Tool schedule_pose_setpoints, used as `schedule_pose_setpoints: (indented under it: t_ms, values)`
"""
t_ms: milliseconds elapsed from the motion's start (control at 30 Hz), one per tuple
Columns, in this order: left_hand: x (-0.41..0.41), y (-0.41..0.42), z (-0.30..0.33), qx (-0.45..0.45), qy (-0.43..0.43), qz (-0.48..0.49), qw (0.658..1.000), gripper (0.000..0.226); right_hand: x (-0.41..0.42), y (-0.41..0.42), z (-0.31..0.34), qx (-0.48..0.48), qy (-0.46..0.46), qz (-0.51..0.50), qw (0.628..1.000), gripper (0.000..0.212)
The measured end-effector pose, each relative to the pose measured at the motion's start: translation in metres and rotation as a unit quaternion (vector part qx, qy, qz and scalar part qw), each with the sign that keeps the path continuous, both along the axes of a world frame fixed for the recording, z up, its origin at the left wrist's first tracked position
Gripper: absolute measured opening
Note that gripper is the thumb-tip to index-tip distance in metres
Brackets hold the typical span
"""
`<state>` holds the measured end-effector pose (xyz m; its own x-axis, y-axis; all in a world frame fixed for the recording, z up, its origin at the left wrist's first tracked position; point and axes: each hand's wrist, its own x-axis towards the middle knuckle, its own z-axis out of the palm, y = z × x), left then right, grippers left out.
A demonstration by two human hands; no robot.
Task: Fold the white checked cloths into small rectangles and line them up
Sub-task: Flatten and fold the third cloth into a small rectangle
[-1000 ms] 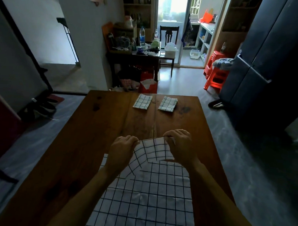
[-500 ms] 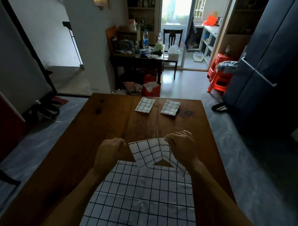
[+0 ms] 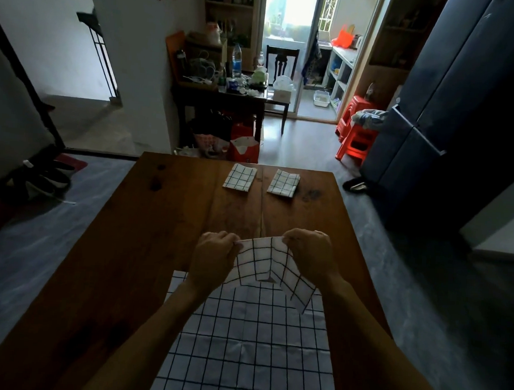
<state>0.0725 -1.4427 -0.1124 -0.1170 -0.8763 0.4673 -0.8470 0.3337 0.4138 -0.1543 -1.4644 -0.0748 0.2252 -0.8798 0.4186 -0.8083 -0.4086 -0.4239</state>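
Note:
A large white checked cloth lies spread on the near part of the wooden table. Its far edge is lifted and doubled back toward me. My left hand pinches the left corner of that raised edge. My right hand pinches the right corner. Both hands hold the fold a little above the table. Two small folded checked cloths lie side by side near the far edge: the left folded cloth and the right folded cloth.
Beyond the table stand a cluttered dark side table, a chair and a red bag on the floor. Red stools and a dark cabinet are at the right. Bare wood lies left of the cloth.
My left hand let go of the far edge half a second ago and has now taken hold of it again. Both hands have lifted the edge and drawn it toward me.

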Motion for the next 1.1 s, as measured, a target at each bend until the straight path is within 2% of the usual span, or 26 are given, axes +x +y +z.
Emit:
schedule_pose_setpoints:
  t_ms: [100,133,233,300,333,400,467,567,600,667,733,833,900,1100]
  values:
    - [0.01,-0.002,0.002,-0.004,0.098,-0.005,0.995,0.058,0.001,0.006,-0.003,0.018,-0.014,-0.025,0.999,0.012]
    - [0.01,-0.001,0.003,-0.003,0.123,-0.008,0.992,0.057,0.002,0.009,-0.005,0.034,-0.021,-0.034,0.999,0.012]
    - [0.005,0.002,0.008,-0.014,0.162,-0.024,0.986,0.027,0.005,0.012,-0.015,0.086,-0.024,-0.05,0.995,0.011]
    - [0.0,0.003,0.01,-0.032,0.176,-0.049,0.983,0.018,0.011,0.015,-0.021,0.087,-0.032,-0.039,0.995,0.008]
    - [-0.003,0.003,0.01,-0.045,0.178,-0.068,0.981,0.023,0.016,0.017,-0.023,0.087,-0.032,-0.03,0.995,0.009]
    - [-0.008,0.002,0.009,-0.051,0.169,-0.097,0.98,0.035,0.027,0.019,-0.027,0.08,-0.025,-0.025,0.996,0.03]
    - [-0.009,0.002,0.007,-0.048,0.154,-0.1,0.982,0.034,0.034,0.021,-0.025,0.039,-0.032,-0.037,0.998,0.044]
    - [-0.006,0.002,0.007,-0.057,0.135,-0.094,0.985,0.03,0.041,0.023,-0.023,-0.045,-0.021,-0.03,0.998,0.054]
    - [-0.005,0.002,0.008,-0.056,0.134,-0.093,0.985,0.029,0.044,0.023,-0.024,-0.054,-0.002,-0.016,0.998,0.05]
    - [-0.006,0.002,0.01,-0.05,0.141,-0.095,0.984,0.023,0.051,0.022,-0.029,-0.041,0.024,0.015,0.999,0.027]
    - [-0.008,0.003,0.01,-0.048,0.145,-0.09,0.984,0.023,0.056,0.021,-0.032,-0.014,-0.014,0.023,1.0,0.012]
    - [-0.007,0.006,0.008,-0.069,0.164,-0.031,0.984,0.027,0.056,0.02,-0.036,0.01,-0.127,0.011,0.992,0.026]
    - [-0.005,0.008,0.005,-0.093,0.138,0.009,0.986,0.027,0.055,0.022,-0.039,0.03,-0.163,0.002,0.986,0.039]
    - [-0.01,0.016,-0.001,-0.129,0.065,0.039,0.989,0.02,0.055,0.019,-0.043,0.074,-0.187,-0.009,0.979,0.029]
